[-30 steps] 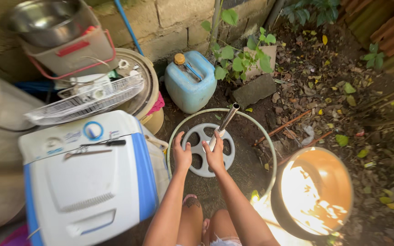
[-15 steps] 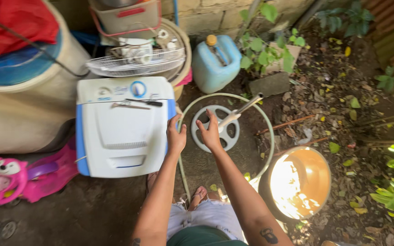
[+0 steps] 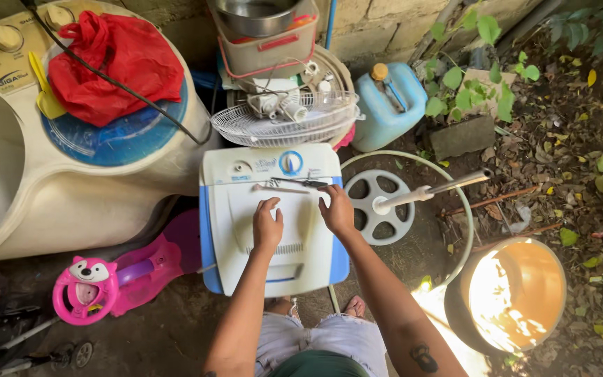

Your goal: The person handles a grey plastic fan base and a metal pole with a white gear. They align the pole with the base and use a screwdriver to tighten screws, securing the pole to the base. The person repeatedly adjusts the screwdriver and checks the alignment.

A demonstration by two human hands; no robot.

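A small white and blue washing machine (image 3: 246, 262) stands on the ground in front of me. My left hand (image 3: 267, 223) lies flat on its lid, fingers spread. My right hand (image 3: 336, 209) rests on the lid's right side, just below two thin tools, one of them a screwdriver (image 3: 293, 185), that lie across the top. To the right of the machine a grey fan base with a metal pole (image 3: 385, 204) lies on the dirt, ringed by a pale hose (image 3: 455, 195).
A large cream twin-tub washer (image 3: 71, 174) with a red bag (image 3: 109, 66) stands left. A wire fan guard (image 3: 280, 119), stacked basins, a blue jug (image 3: 390, 105), an orange basin (image 3: 514, 293), a pink toy car (image 3: 116, 279) and plants surround me.
My view swung left. Both hands left the fan base and moved left onto the lid of the small washing machine.
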